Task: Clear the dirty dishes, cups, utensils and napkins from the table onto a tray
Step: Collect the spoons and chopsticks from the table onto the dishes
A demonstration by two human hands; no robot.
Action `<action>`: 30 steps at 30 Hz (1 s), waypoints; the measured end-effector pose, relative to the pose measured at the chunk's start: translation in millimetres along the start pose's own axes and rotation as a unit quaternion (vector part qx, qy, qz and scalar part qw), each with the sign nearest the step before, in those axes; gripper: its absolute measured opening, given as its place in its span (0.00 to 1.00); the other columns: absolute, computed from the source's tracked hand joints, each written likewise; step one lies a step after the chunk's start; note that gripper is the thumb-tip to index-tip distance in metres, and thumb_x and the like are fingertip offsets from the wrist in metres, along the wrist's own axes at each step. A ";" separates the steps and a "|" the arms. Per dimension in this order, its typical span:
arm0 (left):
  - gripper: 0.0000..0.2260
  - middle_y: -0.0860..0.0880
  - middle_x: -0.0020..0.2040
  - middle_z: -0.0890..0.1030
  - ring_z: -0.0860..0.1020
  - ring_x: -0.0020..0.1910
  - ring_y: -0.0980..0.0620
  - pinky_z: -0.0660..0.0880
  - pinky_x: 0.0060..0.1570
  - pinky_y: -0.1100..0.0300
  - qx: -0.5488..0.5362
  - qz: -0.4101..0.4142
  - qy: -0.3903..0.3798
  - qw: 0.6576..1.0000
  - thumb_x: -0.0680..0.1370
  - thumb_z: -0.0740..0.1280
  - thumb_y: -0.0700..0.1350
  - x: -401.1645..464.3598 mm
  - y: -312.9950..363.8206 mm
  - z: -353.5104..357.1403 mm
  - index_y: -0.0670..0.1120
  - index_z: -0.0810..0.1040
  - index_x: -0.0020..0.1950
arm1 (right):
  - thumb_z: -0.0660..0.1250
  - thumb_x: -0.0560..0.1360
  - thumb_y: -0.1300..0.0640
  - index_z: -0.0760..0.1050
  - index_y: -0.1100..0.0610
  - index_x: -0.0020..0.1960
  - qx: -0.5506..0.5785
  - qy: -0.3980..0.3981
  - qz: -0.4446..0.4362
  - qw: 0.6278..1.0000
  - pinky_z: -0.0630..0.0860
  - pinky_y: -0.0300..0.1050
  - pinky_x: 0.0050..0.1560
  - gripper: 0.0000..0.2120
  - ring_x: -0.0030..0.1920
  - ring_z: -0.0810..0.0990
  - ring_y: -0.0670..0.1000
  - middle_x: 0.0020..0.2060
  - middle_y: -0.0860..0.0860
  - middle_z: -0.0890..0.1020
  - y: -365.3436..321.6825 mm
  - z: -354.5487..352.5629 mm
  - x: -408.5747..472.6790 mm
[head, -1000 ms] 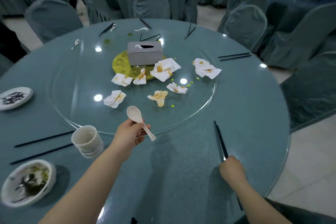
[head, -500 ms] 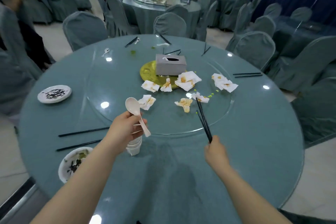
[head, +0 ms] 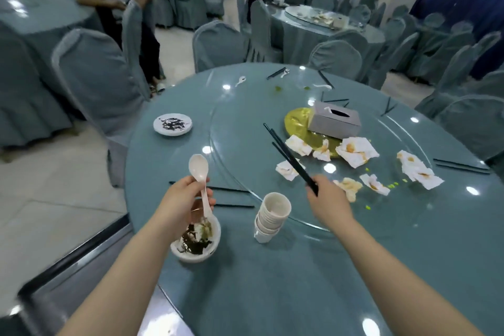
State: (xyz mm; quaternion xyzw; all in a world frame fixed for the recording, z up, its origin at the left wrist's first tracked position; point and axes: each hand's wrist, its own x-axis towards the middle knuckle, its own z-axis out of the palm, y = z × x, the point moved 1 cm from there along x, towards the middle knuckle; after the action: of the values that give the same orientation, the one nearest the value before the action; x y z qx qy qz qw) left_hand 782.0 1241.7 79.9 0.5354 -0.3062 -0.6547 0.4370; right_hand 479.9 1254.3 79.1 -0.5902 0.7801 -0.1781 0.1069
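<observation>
I judge the clearing barely begun: the round teal glass-topped worktop (head: 327,267) fills the frame, stained napkins (head: 357,151) right of centre. Stacked white cups (head: 271,214) stand centre. My left hand (head: 182,203) grips a white spoon (head: 200,174), my right hand (head: 328,199) black chopsticks (head: 289,157). No tray visible.

Glossy glass over the table (head: 409,267); smooth glossy white spoon (head: 198,165); crumpled paper napkins (head: 354,151); cloth-covered chairs (head: 95,76).

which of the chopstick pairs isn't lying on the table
The pair of chopsticks held in the right hand, tips raised over the glass turntable. Every other pair lies flat on the table.
</observation>
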 end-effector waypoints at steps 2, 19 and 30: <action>0.05 0.49 0.30 0.79 0.79 0.28 0.51 0.76 0.39 0.53 -0.014 -0.003 0.019 1.000 0.80 0.60 0.40 8.6 -0.5 -17.1 0.44 0.76 0.51 | 0.59 0.78 0.50 0.70 0.50 0.47 -0.030 -0.031 -0.040 0.998 0.71 0.47 0.33 0.05 0.37 0.77 0.55 0.35 0.49 0.77 -19.0 8.6 19.7; 0.07 0.47 0.35 0.80 0.79 0.33 0.49 0.76 0.38 0.55 -0.032 -0.063 0.235 0.969 0.80 0.60 0.39 29.3 -30.9 -118.3 0.44 0.76 0.55 | 0.71 0.69 0.39 0.71 0.52 0.63 -0.191 -0.330 -0.295 0.876 0.74 0.47 0.50 0.28 0.55 0.77 0.55 0.55 0.52 0.79 -116.5 174.5 141.8; 0.07 0.47 0.35 0.80 0.79 0.33 0.50 0.77 0.36 0.56 -0.065 -0.074 0.293 0.951 0.81 0.60 0.39 17.9 -46.4 -149.9 0.44 0.77 0.54 | 0.72 0.68 0.39 0.66 0.54 0.58 -0.256 -0.345 -0.377 0.820 0.72 0.47 0.42 0.28 0.49 0.76 0.55 0.53 0.51 0.74 -147.9 230.5 136.8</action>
State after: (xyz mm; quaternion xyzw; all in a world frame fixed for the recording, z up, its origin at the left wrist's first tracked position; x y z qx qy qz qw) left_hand 915.0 1255.6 -4.1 0.6950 -0.0806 -0.5180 0.4920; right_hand 658.9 1052.7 -65.9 -0.8671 0.4261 0.2175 0.1385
